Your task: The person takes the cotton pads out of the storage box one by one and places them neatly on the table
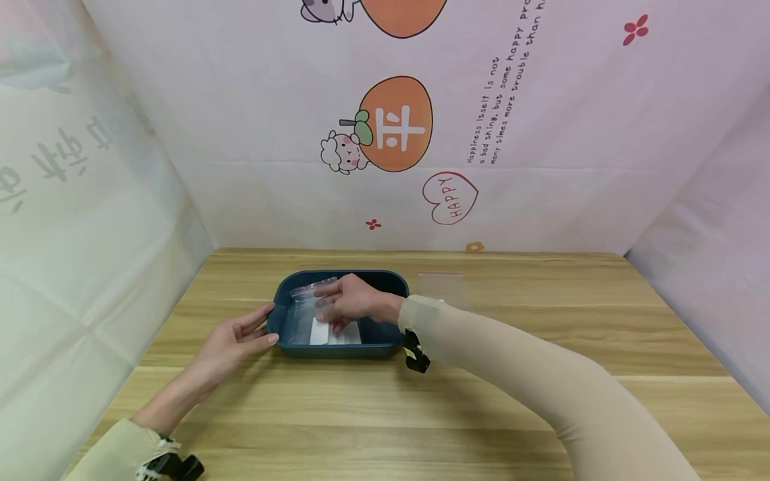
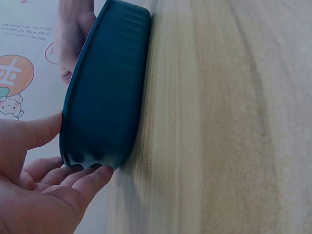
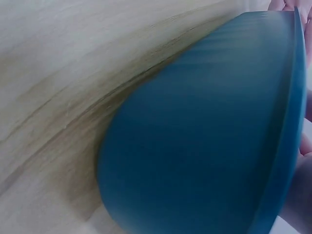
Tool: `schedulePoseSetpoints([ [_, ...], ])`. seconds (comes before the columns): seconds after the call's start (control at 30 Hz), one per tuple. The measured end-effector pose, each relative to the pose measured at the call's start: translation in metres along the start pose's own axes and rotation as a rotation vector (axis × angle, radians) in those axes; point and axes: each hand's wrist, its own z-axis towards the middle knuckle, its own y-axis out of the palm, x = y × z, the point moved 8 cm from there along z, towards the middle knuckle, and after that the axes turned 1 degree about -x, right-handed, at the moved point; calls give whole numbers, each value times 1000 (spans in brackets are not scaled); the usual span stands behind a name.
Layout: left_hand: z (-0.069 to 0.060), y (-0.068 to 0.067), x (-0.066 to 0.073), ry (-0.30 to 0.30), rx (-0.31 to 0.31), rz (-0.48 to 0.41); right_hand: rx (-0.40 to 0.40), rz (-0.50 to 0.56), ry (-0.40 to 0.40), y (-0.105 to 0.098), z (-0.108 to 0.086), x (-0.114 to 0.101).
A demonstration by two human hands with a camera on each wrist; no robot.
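A dark blue plastic basin point(image 1: 337, 351) stands on the table. My left hand point(image 1: 231, 344) is at its left end; in the left wrist view the thumb touches the rim and the fingertips rest against the outer wall. My right hand point(image 1: 355, 298) reaches inside over the right side, fingers spread and pointing left. Beneath and beside these fingers lies a clear zip bag point(image 1: 303, 314). Two small white flat pieces point(image 1: 319, 332) show at the basin's near side, partly behind the fingers. In the right wrist view the basin wall point(image 3: 195, 136) hides the right fingers.
Another clear zip bag point(image 1: 444, 286) lies flat on the wooden table point(image 1: 361, 414) right of the basin, partly covered by the right sleeve point(image 1: 481, 341). A printed white cloth point(image 1: 271, 167) hangs behind the table and along both sides.
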Motion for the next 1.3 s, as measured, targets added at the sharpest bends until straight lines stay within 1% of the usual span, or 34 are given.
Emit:
schedulePoseSetpoints([
  [0.13, 0, 1, -1, -11, -4, 0, 6, -16, -5, -3, -4, 0],
  [0.37, 1, 0, 0, -1, -1, 5, 3, -78, -32, -8, -15, -6],
  [0.6, -1, -1, -4, -19, -9, 10, 24, -128, -57, -23, -28, -18],
  [0.83, -1, 0, -4, -15, -15, -6, 84, -170, -66, -52, -48, -34],
  [0.97, -1, 1, -5, -9, -12, -19, 112, -159, -71, -72, -63, -44],
  [1.17, 0, 2, -4, 2, -8, -36, 137, -167, -79, -106, -92, -53],
  [1.3, 0, 2, -1, 15, -11, -39, 153, -162, -87, -127, -112, -52],
])
